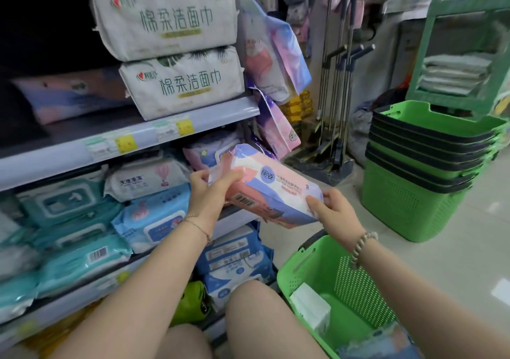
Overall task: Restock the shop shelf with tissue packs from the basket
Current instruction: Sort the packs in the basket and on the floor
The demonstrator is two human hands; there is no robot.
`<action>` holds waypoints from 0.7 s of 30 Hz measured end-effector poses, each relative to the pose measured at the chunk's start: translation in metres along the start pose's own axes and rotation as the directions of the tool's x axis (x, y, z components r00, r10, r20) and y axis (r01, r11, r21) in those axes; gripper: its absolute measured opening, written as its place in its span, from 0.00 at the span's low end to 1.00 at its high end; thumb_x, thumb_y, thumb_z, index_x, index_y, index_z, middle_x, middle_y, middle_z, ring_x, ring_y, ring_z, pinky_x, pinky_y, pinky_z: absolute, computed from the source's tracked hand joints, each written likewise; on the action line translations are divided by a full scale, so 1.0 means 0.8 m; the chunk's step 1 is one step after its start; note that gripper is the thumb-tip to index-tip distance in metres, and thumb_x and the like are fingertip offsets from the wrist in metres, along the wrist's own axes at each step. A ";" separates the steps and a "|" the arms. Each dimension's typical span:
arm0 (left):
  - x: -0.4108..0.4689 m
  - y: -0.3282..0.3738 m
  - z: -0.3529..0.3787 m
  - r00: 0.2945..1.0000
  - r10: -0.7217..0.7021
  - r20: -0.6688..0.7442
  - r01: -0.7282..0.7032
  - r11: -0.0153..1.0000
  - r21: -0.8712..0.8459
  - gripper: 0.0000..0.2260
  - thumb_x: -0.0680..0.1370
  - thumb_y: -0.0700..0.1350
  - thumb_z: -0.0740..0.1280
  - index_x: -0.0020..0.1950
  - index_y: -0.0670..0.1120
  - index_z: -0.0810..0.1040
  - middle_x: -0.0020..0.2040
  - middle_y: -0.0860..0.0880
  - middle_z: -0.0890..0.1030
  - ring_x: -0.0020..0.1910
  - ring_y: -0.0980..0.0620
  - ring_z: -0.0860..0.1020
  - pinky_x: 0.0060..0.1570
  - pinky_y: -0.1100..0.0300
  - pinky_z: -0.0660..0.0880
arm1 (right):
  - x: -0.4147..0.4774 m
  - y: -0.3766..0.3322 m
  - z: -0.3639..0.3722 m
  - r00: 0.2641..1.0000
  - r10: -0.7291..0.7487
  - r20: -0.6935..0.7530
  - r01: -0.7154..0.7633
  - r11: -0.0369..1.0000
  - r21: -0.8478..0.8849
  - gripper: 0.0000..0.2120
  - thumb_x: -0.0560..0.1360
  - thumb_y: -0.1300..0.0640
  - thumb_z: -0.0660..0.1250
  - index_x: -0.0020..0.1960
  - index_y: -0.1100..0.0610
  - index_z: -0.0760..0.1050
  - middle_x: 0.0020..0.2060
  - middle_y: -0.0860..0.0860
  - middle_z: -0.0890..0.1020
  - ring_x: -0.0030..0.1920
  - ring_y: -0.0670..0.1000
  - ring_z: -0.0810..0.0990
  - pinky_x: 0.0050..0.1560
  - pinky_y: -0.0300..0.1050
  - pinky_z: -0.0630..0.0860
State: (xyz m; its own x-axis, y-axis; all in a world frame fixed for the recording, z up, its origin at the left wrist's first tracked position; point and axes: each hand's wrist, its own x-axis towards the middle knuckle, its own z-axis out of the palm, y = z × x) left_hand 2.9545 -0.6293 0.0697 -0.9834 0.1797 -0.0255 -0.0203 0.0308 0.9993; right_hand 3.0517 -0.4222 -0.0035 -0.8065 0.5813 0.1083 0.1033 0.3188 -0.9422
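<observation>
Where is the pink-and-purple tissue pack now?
Head view, centre: the tissue pack is held between left hand and right hand, above the green basket, beside the shelf.

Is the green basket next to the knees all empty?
No, a white pack lies inside the green basket.

Tissue pack (271,189): glossy plastic film. Basket (311,264): matt perforated green plastic. Shelf edge (220,115): smooth.

棉柔洁面巾 on upper pack (165,19) and lower pack (183,82), COTTON SOFT on pink pack (271,193)
</observation>
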 end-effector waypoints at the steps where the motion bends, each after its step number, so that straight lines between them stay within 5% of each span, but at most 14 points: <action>1: -0.002 0.004 -0.009 0.999 0.043 -0.004 -0.043 0.999 0.006 0.31 0.65 0.54 0.77 0.60 0.49 0.65 0.57 0.49 0.73 0.43 0.56 0.76 0.36 0.63 0.71 | 0.000 -0.008 0.004 1.000 -0.020 -0.002 0.020 1.000 0.019 0.12 0.76 0.49 0.65 0.53 0.57 0.71 0.47 0.53 0.81 0.46 0.54 0.80 0.45 0.50 0.78; 4: -0.013 0.018 -0.033 0.986 0.164 0.007 -0.164 0.983 0.078 0.24 0.71 0.48 0.75 0.61 0.49 0.68 0.58 0.49 0.73 0.43 0.62 0.72 0.31 0.72 0.69 | -0.001 -0.029 0.015 0.996 -0.093 -0.008 0.093 0.995 0.035 0.12 0.76 0.49 0.65 0.53 0.55 0.70 0.47 0.53 0.81 0.48 0.56 0.80 0.48 0.53 0.77; 9: -0.027 0.037 -0.071 0.955 0.288 0.075 -0.293 0.954 0.069 0.18 0.73 0.39 0.72 0.60 0.43 0.72 0.53 0.47 0.78 0.40 0.61 0.78 0.33 0.75 0.71 | -0.007 -0.062 0.026 0.974 -0.225 -0.023 0.226 0.972 0.071 0.12 0.77 0.52 0.66 0.56 0.54 0.68 0.47 0.47 0.78 0.46 0.49 0.78 0.42 0.40 0.75; 15: -0.032 0.053 -0.115 0.913 0.378 0.152 -0.395 0.913 0.100 0.26 0.59 0.56 0.75 0.55 0.54 0.74 0.53 0.55 0.80 0.49 0.60 0.78 0.48 0.64 0.75 | -0.013 -0.100 0.037 0.928 -0.368 -0.060 0.373 0.921 0.116 0.14 0.76 0.56 0.67 0.58 0.55 0.67 0.48 0.46 0.77 0.42 0.41 0.77 0.37 0.31 0.74; 21: -0.036 0.066 -0.154 0.876 0.471 0.105 -0.483 0.854 0.197 0.28 0.58 0.57 0.76 0.56 0.54 0.76 0.53 0.58 0.81 0.52 0.58 0.77 0.52 0.67 0.73 | -0.013 -0.131 0.052 0.876 -0.480 -0.038 0.481 0.869 0.118 0.16 0.74 0.56 0.70 0.57 0.52 0.65 0.49 0.47 0.77 0.48 0.47 0.79 0.47 0.42 0.76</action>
State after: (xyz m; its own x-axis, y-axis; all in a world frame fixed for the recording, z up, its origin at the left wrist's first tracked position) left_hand 2.9593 -0.7539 0.1263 -0.8520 0.2748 0.4456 0.4926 0.1330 0.8600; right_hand 3.0248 -0.4927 0.0813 -0.7341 0.3850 0.5593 -0.3668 0.4684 -0.8038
